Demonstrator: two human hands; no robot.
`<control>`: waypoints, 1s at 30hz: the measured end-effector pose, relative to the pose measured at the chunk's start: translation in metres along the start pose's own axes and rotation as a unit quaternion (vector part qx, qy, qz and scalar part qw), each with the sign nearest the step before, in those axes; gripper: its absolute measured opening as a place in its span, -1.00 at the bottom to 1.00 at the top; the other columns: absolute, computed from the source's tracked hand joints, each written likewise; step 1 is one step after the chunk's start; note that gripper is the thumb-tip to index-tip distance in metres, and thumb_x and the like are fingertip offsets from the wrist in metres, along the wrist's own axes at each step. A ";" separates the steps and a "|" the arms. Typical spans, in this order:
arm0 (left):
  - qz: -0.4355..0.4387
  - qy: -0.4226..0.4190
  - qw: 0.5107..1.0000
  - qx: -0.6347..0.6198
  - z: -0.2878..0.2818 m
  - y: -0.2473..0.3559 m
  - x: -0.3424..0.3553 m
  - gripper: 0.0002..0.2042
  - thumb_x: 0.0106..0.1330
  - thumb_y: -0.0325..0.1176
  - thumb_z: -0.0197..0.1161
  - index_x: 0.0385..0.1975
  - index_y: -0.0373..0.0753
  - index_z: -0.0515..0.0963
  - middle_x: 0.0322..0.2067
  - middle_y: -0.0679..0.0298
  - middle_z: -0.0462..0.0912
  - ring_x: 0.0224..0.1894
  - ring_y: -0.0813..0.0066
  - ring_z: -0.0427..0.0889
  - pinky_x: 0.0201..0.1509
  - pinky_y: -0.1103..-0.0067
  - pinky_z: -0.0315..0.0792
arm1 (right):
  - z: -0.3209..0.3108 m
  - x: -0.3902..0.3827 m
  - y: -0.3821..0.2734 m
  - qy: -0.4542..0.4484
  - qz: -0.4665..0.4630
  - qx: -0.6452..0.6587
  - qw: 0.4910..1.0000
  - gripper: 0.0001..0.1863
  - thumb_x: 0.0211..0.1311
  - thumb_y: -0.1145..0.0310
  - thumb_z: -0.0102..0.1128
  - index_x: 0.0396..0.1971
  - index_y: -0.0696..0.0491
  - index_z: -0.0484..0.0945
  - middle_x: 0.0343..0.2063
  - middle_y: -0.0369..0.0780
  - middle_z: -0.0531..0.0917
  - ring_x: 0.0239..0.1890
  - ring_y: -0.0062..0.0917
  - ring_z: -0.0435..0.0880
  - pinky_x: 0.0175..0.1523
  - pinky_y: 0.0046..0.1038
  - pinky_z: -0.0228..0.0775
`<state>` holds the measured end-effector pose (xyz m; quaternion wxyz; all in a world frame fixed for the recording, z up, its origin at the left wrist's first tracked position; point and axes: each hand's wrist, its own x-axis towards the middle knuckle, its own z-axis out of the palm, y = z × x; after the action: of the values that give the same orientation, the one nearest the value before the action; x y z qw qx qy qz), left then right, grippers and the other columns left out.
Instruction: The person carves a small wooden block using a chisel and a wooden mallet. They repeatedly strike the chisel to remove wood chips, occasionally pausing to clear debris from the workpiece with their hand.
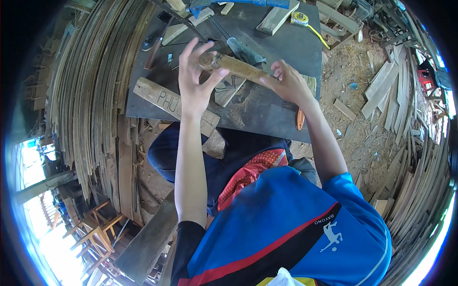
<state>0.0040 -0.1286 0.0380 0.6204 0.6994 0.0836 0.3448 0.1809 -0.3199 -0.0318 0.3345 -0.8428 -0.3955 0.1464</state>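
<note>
A brown, bar-shaped piece, apparently wood (pixel 241 68), is held up in front of the person, over the near part of a dark worktable (pixel 267 112), slanting from a rounded, shiny left end down to the right. The right hand (pixel 291 86) has its right end pinched between thumb and curled fingers. The left hand (pixel 194 90) is spread wide in a C around the rounded end, thumb by the lower edge and fingers raised on the far side; whether it touches the piece cannot be told.

Below the bar in the view, a short wooden block (pixel 230 93) with dark marks lies on the tabletop. To its left, a lettered plank (pixel 157 97) runs slantwise past the table's near edge, partly hidden by the left wrist. An orange handle (pixel 300 119) lies near the right forearm. Just beyond the bar sits a grey-blue tool (pixel 244 49), its kind unclear. At the far side are a blue metal tool (pixel 238 6), a thick wood offcut (pixel 278 18) and a yellow tape measure (pixel 299 18) with its blade drawn out.

Around the table, long boards (pixel 95 71) stand stacked at left, more strips (pixel 415 205) lie at right, and wooden frames (pixel 100 233) show lower left. Scraps litter the dusty floor (pixel 353 128).
</note>
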 end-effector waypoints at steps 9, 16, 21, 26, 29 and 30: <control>-0.096 0.096 0.980 -0.144 0.021 -0.036 0.007 -0.75 0.30 -0.56 0.29 -0.59 -0.20 0.40 -0.72 0.38 0.40 -0.69 0.65 0.33 -0.54 0.61 0.27 | 0.004 -0.008 0.016 -0.047 -0.041 -0.129 0.990 -0.40 0.14 -0.10 0.41 -0.10 0.12 0.50 -0.23 -0.03 0.67 -0.12 -0.12 0.69 -0.06 -0.18 0.51; -0.100 0.209 0.949 -0.215 -0.023 -0.056 0.001 -0.76 0.36 -0.39 0.07 -0.58 -0.13 0.24 -0.70 0.37 0.21 -0.65 0.53 0.19 -0.45 0.49 0.17 | 0.006 -0.003 0.012 -0.116 -0.029 -0.181 0.976 -0.48 0.26 -0.09 0.28 -0.21 0.14 0.50 -0.38 -0.04 0.70 -0.25 -0.09 0.72 -0.11 -0.13 0.54; -0.129 0.297 0.917 -0.232 -0.032 -0.055 -0.008 -0.73 0.34 -0.30 0.11 -0.58 -0.09 0.23 -0.68 0.38 0.19 -0.60 0.52 0.16 -0.34 0.46 0.18 | 0.007 -0.010 0.007 -0.095 -0.007 -0.148 0.984 -0.47 0.28 -0.11 0.26 -0.28 0.16 0.47 -0.48 0.02 0.67 -0.35 -0.01 0.70 -0.20 -0.07 0.52; -0.111 0.347 0.888 -0.282 -0.040 -0.057 -0.017 -0.74 0.31 -0.27 0.14 -0.58 -0.08 0.25 -0.67 0.40 0.20 -0.57 0.53 0.17 -0.30 0.46 0.17 | 0.002 -0.023 0.010 -0.108 0.010 -0.137 0.985 -0.46 0.29 -0.11 0.25 -0.31 0.17 0.46 -0.53 0.05 0.64 -0.39 0.04 0.68 -0.24 -0.04 0.49; -0.098 0.338 0.893 -0.282 -0.042 -0.058 -0.020 -0.74 0.29 -0.25 0.15 -0.59 -0.07 0.25 -0.69 0.40 0.20 -0.59 0.54 0.15 -0.30 0.45 0.17 | 0.000 -0.031 0.009 -0.127 0.033 -0.123 0.984 -0.46 0.30 -0.11 0.24 -0.32 0.17 0.47 -0.52 0.05 0.64 -0.38 0.04 0.68 -0.24 -0.05 0.48; -0.094 0.336 0.893 -0.284 -0.042 -0.057 -0.019 -0.74 0.29 -0.25 0.15 -0.59 -0.07 0.25 -0.69 0.40 0.20 -0.59 0.53 0.15 -0.30 0.44 0.17 | 0.001 -0.033 0.010 -0.124 0.028 -0.123 0.984 -0.45 0.31 -0.11 0.23 -0.32 0.18 0.46 -0.53 0.06 0.64 -0.39 0.05 0.68 -0.25 -0.05 0.48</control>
<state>-0.0168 -0.0928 -0.0226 0.7572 0.3244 0.2513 0.5083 0.1650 -0.3496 -0.0395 0.1723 -0.8637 -0.4249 0.2094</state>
